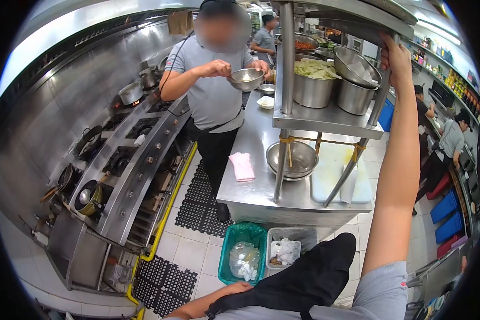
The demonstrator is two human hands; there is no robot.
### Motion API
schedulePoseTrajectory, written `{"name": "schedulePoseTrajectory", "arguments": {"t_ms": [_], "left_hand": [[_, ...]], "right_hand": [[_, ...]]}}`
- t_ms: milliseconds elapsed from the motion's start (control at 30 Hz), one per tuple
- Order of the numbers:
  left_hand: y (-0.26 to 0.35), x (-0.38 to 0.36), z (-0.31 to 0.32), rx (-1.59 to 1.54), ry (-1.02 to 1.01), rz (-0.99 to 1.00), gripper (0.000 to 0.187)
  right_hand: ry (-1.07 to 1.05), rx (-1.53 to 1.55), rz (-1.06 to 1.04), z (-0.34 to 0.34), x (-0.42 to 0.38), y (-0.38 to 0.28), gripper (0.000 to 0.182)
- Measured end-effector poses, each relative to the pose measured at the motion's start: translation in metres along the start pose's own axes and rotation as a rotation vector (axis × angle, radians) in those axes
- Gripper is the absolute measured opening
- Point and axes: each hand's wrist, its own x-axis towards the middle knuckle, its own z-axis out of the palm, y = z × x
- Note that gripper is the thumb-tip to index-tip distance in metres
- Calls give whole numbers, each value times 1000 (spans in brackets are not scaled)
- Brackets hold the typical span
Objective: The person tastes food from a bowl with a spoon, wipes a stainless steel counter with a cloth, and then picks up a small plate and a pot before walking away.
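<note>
My right arm stretches up along the right side, and my right hand (398,61) is closed around the upper part of a steel shelf post (378,109). Beside that post, a metal bowl (352,66) sits tilted on top of a steel pot (354,99). A second pot (312,92), holding shredded pale green leaves, stands on the same shelf (325,121). Low in the view, my left hand (239,287) lies against my black apron (304,272), its fingers mostly hidden. Close to it is a green bin (223,260) with a plastic bag inside.
A co-worker (216,80) holds a metal bowl (247,80) across the steel counter (261,197). On the counter are a pink cloth (242,167), stacked bowls (292,160) and a cutting board (330,178) with a knife. Stoves (144,128) line the left. Other people work at right.
</note>
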Motion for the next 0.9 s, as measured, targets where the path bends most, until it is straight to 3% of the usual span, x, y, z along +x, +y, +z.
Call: {"name": "schedulePoseTrajectory", "arguments": {"t_ms": [200,300,567,633,667,700,767,800,867,900], "left_hand": [[-7,-2,-1,-124,-130,-208,52],[-54,-24,-14,-158,-199,-300,54],[-104,-55,-40,-210,-474,-594,58],[-110,-40,-68,617,-556,-201,66],[-90,-43,-76,1012,-431,-598,66],[-86,-46,-76,1006,-431,-600,66],[-98,-41,-84,687,211,-323,58],[-95,-39,-84,691,210,-326,58],[-63,-36,-65,-490,410,-503,55],[-53,-32,-59,-439,429,-475,51]], "right_hand": [[2,-26,-1,-3,1,4,31],[25,-34,15,5,0,-1,30],[-31,16,8,-5,2,2,31],[-39,20,7,-3,1,4,32],[-33,22,6,-3,0,3,31],[-27,25,4,-3,0,2,31],[-30,28,-8,-3,0,3,30],[-34,31,-17,-3,0,3,30],[-36,30,-19,-5,-1,4,29],[-47,49,-21,-5,-1,5,29]]}}
